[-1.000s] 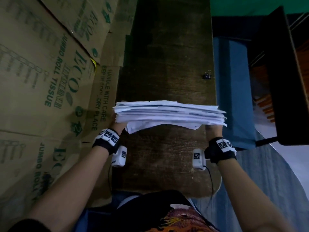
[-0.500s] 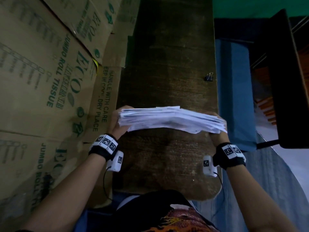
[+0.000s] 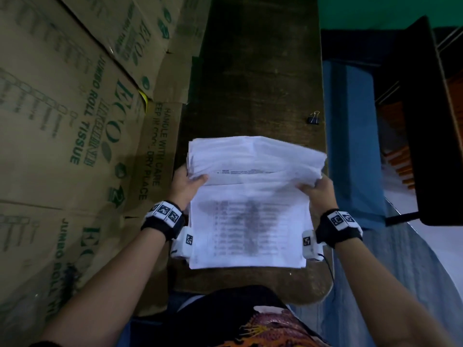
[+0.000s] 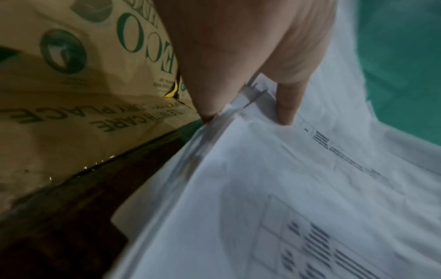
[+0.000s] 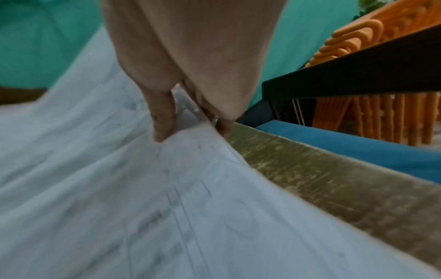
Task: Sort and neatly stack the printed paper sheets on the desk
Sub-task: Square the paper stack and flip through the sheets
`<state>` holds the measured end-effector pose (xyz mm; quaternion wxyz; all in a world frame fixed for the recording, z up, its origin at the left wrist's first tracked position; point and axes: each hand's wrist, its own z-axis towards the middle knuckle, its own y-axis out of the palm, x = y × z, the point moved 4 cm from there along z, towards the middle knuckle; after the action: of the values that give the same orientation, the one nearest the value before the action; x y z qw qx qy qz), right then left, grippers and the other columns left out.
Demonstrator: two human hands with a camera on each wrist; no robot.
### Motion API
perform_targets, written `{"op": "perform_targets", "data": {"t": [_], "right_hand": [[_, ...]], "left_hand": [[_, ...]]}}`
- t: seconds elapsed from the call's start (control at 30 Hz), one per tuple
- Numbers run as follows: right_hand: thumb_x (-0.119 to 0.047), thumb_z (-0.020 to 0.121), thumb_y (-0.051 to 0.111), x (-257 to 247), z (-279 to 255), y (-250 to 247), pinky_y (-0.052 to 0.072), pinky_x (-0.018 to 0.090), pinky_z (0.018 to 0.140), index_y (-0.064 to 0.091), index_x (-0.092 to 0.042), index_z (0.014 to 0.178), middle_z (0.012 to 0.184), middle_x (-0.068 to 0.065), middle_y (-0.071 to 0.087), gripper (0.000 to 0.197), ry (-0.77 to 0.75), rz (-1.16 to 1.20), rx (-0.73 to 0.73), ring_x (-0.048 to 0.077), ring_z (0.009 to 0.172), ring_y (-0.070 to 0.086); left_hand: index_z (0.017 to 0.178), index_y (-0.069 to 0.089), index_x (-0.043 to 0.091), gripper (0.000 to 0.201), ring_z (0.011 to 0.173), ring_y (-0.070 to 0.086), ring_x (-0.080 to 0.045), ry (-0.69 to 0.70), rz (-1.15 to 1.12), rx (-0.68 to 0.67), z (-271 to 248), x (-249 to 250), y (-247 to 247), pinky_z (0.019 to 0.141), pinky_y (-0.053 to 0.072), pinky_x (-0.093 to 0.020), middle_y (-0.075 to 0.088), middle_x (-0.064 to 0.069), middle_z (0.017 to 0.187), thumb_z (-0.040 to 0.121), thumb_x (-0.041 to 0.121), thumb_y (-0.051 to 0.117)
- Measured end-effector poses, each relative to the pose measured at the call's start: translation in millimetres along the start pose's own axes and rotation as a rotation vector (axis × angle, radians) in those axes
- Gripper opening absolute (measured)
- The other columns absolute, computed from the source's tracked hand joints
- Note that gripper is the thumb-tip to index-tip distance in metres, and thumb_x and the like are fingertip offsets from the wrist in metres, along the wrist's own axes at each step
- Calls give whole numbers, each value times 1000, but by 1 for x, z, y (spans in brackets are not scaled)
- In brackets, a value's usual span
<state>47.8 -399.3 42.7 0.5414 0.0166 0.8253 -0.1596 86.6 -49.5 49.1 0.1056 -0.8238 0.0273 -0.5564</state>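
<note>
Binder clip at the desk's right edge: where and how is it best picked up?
Judging by its pose, pinch the binder clip by its raised wire handles from above; the black body lies low on the desk, and nothing stands beside it.

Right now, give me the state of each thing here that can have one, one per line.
paper stack: near part flat on the desk, far part lifted and bent upward
left hand: grips the stack's left edge
right hand: grips the stack's right edge
binder clip: lies by the desk's right edge, apart from the stack
</note>
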Motion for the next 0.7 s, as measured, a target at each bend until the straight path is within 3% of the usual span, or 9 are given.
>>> {"op": "perform_targets", "data": {"t": [0.1, 0.17, 0.23, 0.3, 0.4, 0.47, 0.57, 0.63, 0.7], "right_hand": [[-1, 70, 75, -14, 10, -2, 57, 47, 81, 66, -12, 102, 100, 12, 73, 35, -86, -34, 25, 28, 89, 69], [3, 73, 74, -23, 10, 4, 57, 39, 77, 65, -13, 106, 99, 8, 73, 37, -108, -46, -16, 22, 88, 70], [4, 76, 73, -18, 11, 11, 55, 33, 75, 63, -9, 110, 98, 5, 72, 37, -77, -100, -38, 9, 83, 69], [-7, 79, 75, -4, 11, 15, 56, 35, 81, 59, -8, 113, 105, 6, 70, 37, 9, -156, -92, 12, 90, 69], [-23, 69, 85, 22, 5, 14, 57, 42, 84, 57, -18, 112, 108, 4, 70, 51, 178, -193, -258, 22, 100, 68], [-2, 68, 83, 26, -11, 11, 59, 25, 71, 51, -21, 112, 103, 1, 67, 58, 207, -229, -363, 16, 93, 67], [23, 59, 76, 41, -29, 0, 52, 12, 60, 40, -21, 128, 107, 3, 63, 88, 252, -191, -390, 1, 84, 64], [22, 56, 79, 52, -33, -5, 51, 10, 60, 44, -20, 128, 109, 5, 63, 91, 240, -187, -338, 6, 88, 63], [21, 57, 79, 54, -30, -8, 50, 9, 58, 52, -14, 121, 99, 1, 64, 78, 226, -205, -249, 17, 89, 62]], "left_hand": [[113, 60, 17, 40, 94, 67, -15, -31, 26, 22, 5, -10, -12, 83, 54, -38, 69, 0, 109, 77, 16, 77], [122, 53, 18, 56, 105, 64, -22, -93, 46, 26, 8, -27, -17, 91, 53, -46, 65, -5, 119, 73, 23, 81], [132, 43, 24, 88, 116, 59, -26, -187, 85, -5, 9, -48, -19, 94, 50, -54, 58, -5, 132, 59, 48, 85], [143, 26, 27, 126, 125, 51, -26, -272, 118, -117, 9, -65, -16, 100, 45, -56, 49, -6, 142, 38, 60, 88], [148, 7, 19, 137, 134, 37, -25, -261, 302, -281, -8, -66, -8, 113, 32, -44, 35, -7, 148, 44, 27, 95], [148, 5, 14, 131, 135, 34, -26, -252, 361, -307, -14, -75, -4, 113, 30, -40, 31, -9, 148, 50, 7, 92], [147, 8, 12, 126, 134, 38, -28, -292, 383, -261, -14, -88, -4, 111, 33, -38, 36, -10, 147, 53, 6, 91], [148, 6, 10, 123, 134, 39, -29, -319, 418, -260, -10, -86, -1, 108, 34, -36, 36, -11, 148, 58, 9, 90], [148, 3, 13, 128, 135, 35, -32, -221, 557, -246, 0, -67, 8, 108, 32, -39, 30, -15, 148, 56, 16, 91]]}}
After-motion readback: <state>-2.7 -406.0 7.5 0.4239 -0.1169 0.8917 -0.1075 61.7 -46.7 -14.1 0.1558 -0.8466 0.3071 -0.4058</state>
